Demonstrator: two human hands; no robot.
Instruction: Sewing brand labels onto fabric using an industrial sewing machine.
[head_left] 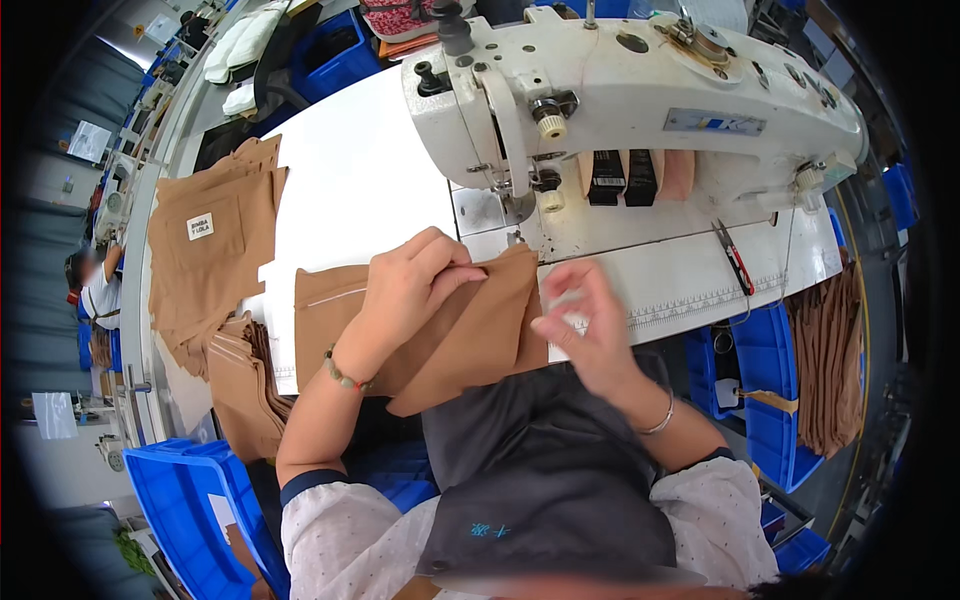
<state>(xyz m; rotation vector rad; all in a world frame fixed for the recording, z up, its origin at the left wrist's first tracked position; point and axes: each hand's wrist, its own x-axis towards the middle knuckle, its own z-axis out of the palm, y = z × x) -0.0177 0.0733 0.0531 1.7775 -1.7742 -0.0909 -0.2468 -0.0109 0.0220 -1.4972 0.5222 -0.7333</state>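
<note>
A brown fabric piece [450, 350] lies folded over itself at the front edge of the white sewing table, partly hanging over my lap. My left hand [412, 280] pinches its upper edge between thumb and fingers, just left of the presser foot [515, 238] of the white sewing machine [620, 90]. A pale line runs along the fabric's left part. My right hand [590, 325] is raised beside the fabric's right edge. Its fingers are curved and apart, slightly blurred, with nothing visible between them.
Brown fabric panels [200, 260] are piled at the left, above another folded stack [245, 385]. Red-and-black thread snips [735, 262] lie right, near a ruler strip [690, 308]. Blue bins [195, 510] stand lower left; brown pieces [828, 365] hang over a bin at right.
</note>
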